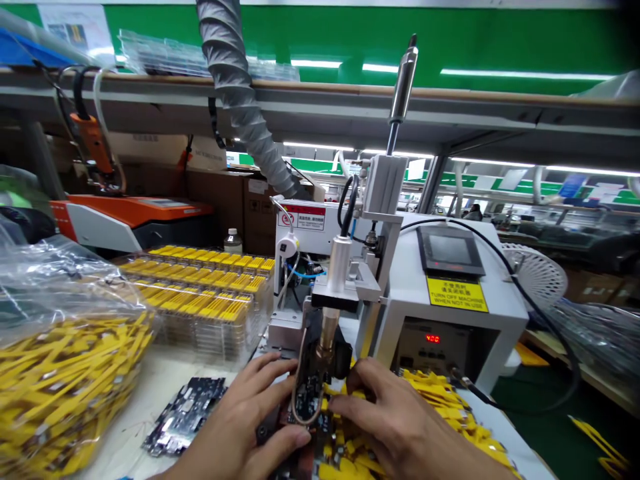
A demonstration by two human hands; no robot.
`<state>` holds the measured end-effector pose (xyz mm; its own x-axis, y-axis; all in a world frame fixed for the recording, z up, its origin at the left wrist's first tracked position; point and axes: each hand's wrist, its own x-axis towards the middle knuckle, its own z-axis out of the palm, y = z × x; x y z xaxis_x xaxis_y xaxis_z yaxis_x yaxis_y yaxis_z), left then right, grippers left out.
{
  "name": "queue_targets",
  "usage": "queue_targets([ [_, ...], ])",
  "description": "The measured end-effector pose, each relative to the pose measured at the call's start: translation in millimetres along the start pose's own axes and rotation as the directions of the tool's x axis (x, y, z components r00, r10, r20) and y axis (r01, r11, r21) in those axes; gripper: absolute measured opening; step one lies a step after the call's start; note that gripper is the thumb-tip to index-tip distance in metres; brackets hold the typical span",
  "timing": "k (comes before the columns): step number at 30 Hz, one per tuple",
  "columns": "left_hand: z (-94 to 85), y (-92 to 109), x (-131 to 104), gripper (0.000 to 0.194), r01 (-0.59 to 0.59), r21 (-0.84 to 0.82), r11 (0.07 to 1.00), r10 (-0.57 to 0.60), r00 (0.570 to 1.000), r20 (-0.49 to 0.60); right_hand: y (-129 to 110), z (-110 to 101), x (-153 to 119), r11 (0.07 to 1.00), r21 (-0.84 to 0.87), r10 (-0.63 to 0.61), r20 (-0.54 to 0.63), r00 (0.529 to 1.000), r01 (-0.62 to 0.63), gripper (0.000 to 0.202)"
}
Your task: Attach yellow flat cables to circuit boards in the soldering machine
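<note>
Cluttered workshop table [165,360]: PCB [307,397] sits under solder head [327,327], prob. for alignment. L hand [245,417] loosely spread left of head, no grip visible, maybe steadying; R hand [393,413] curled right of it, grip unclear, w/ yellow flex cables [435,390] alongside, likely for quick reach.

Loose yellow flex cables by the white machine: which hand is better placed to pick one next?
Likely the right hand: it is among the loose yellow flex cables; the left hand is left of the metal nozzle, nearer the loose circuit board.
</note>
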<state>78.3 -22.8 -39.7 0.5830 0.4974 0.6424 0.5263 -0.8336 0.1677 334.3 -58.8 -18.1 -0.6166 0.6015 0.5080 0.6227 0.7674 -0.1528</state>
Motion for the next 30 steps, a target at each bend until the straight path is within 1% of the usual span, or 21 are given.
queue_targets([
  [3, 0.1, 1.0, -0.2, 0.051, 0.005, -0.004, 1.000, -0.005, 1.000, 0.002, -1.9, -1.8, 1.0, 1.000, -0.015, 0.000, 0.012, 1.000, 0.000, 0.017],
  [6, 0.1, 2.1, -0.3, 0.048, 0.018, -0.024, 1.000, -0.017, 0.999, 0.032, -2.1, -2.4, 1.2, 0.999, -0.048, -0.015, 0.001, 1.000, 0.015, 0.017],
  [12, -1.6, 5.7, -0.1, 0.048, 0.096, -0.043, 0.994, -0.092, 0.992, 0.091, 1.1, 1.4, -2.0, 0.999, -0.052, -0.009, 0.022, 1.000, 0.011, 0.026],
  [15, -2.5, 6.0, -0.3, 0.048, 0.105, -0.031, 0.994, -0.101, 0.988, 0.115, 0.9, 1.4, -1.7, 0.998, -0.064, -0.016, 0.024, 1.000, 0.018, 0.026],
  [19, -1.9, 5.1, -1.6, 0.050, 0.085, -0.024, 0.996, -0.082, 0.992, 0.101, -0.3, -0.6, 0.9, 0.997, -0.071, -0.033, 0.002, 0.999, 0.033, 0.025],
  [26, 2.2, 4.2, -5.2, 0.053, 0.084, -0.039, 0.996, -0.081, 0.994, 0.074, 1.0, -2.4, 1.6, 0.995, -0.097, -0.030, 0.016, 0.999, 0.032, 0.020],
  [30, 2.6, 4.8, -6.3, 0.054, 0.093, -0.020, 0.995, -0.092, 0.994, 0.061, 1.9, -1.0, 1.1, 0.994, -0.098, -0.039, 0.007, 0.999, 0.040, 0.022],
])
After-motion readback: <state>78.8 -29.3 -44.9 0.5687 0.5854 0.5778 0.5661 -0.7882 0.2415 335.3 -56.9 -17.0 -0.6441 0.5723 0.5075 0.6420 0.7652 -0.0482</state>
